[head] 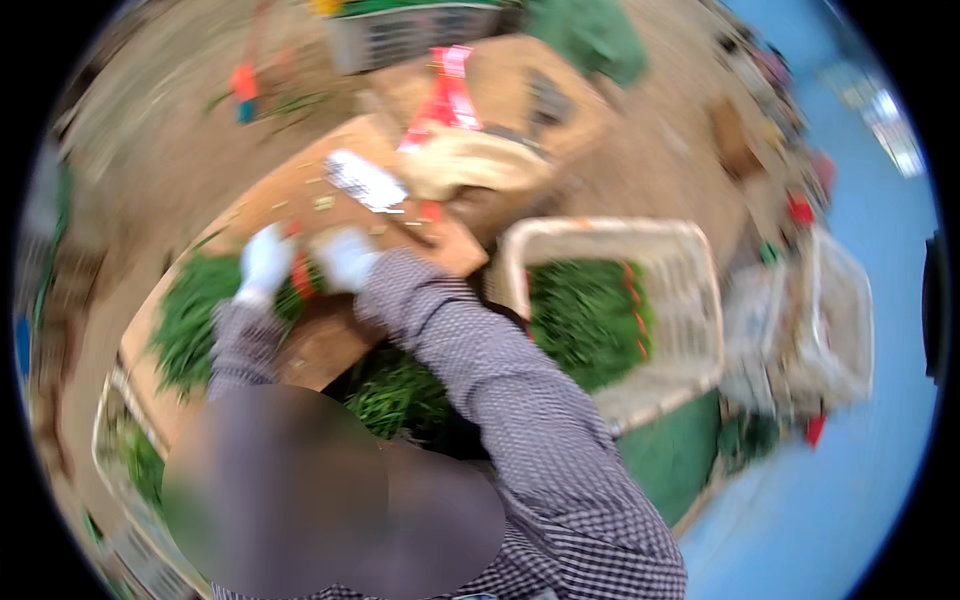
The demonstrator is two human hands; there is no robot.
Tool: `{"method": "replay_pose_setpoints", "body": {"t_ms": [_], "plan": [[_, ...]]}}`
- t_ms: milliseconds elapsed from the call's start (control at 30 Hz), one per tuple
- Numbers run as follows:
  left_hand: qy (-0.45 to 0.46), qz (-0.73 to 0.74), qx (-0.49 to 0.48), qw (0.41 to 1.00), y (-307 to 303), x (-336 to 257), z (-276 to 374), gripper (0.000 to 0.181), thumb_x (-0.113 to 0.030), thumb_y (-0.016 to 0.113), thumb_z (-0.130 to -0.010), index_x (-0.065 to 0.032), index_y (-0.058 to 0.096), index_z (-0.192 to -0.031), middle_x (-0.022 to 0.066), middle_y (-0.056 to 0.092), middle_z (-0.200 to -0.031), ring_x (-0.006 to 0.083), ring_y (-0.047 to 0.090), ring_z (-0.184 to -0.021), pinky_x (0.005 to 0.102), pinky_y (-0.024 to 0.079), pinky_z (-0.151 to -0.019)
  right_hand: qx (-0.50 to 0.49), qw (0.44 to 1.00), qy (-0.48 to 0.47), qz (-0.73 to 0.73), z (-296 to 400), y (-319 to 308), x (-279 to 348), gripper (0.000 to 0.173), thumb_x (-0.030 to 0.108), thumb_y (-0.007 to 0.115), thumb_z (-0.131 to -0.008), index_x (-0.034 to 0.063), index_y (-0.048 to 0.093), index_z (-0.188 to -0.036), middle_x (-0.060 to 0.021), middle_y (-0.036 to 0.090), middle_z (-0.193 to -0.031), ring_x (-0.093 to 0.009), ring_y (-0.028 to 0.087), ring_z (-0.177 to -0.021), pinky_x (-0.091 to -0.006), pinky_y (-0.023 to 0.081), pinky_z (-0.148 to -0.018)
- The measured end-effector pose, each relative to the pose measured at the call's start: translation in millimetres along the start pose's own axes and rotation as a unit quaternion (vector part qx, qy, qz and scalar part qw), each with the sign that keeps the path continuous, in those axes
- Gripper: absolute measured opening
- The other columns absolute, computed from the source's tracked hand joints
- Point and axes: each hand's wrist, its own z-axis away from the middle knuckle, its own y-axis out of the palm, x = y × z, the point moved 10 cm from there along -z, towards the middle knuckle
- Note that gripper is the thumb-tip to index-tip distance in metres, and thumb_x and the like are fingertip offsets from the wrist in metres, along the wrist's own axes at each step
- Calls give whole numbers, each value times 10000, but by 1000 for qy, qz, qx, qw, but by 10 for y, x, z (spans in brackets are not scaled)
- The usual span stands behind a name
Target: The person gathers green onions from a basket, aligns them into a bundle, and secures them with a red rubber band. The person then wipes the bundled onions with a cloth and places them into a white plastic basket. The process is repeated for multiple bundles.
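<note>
A bunch of fine-leaved greens (199, 315) lies across the wooden board (330, 330), its leafy end to the left. My left hand (266, 259), in a white glove, grips it from above near an orange-red band (301, 274) around the stems. My right hand (346, 259), also gloved, is at the stem end beside that band; motion blur hides its fingers. Beyond the hands a cleaver (364, 180) rests flat on the board, handle towards me, among small cut stem bits (324, 202).
At right, a white plastic crate (611, 225) holds banded greens (585, 322). Loose greens (397, 397) lie below the board's near edge. Red ties (450, 90) and beige cloth (472, 165) are at the far side. Another crate (112, 427) stands at lower left.
</note>
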Motion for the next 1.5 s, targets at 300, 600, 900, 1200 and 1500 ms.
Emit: {"method": "replay_pose_setpoints", "body": {"t_ms": [300, 600, 900, 1200, 1500], "plan": [[3, 8, -124, 992, 139, 374, 326, 237, -239, 551, -827, -8, 595, -798, 214, 612, -758, 383, 591, -730, 446, 443, -651, -36, 997, -36, 55, 231, 93, 253, 509, 211, 656, -668, 73, 525, -1140, -126, 630, -999, -276, 605, -948, -405, 440, -861], [-74, 252, -160, 952, 394, 785, 524, 86, -37, 550, -773, -17, 634, -765, 85, 613, -677, 194, 566, -643, 331, 469, -622, -29, 996, -87, 16, 333, -165, 502, 694, 337, 782, -498, 38, 551, -1080, -164, 528, -1142, -311, 496, -1089, -422, 405, -919], [-57, 241, -183, 951, 131, 149, 862, 137, -143, 619, -819, -12, 579, -836, 150, 572, -684, 216, 543, -608, 316, 444, -600, -66, 988, 70, -121, -204, 444, -186, 375, 226, 490, -858, 103, 539, -1209, -173, 584, -1116, -324, 551, -1039, -395, 435, -903], [58, 333, -324, 884, -30, 42, 962, 221, 38, 588, -799, 16, 570, -1018, 125, 569, -1028, 198, 547, -930, 268, 435, -823, -8, 967, 142, -209, -202, 277, -149, 224, 239, 585, -775, 91, 696, -903, -165, 652, -883, -301, 635, -826, -375, 490, -738], [-149, 270, -196, 931, 135, 408, 647, 189, -190, 644, -780, -4, 617, -799, 216, 609, -754, 359, 601, -757, 399, 463, -664, -169, 940, 123, -271, -50, 202, -200, 207, 263, 681, -720, 60, 690, -757, -137, 654, -753, -276, 637, -679, -344, 486, -617]]}}
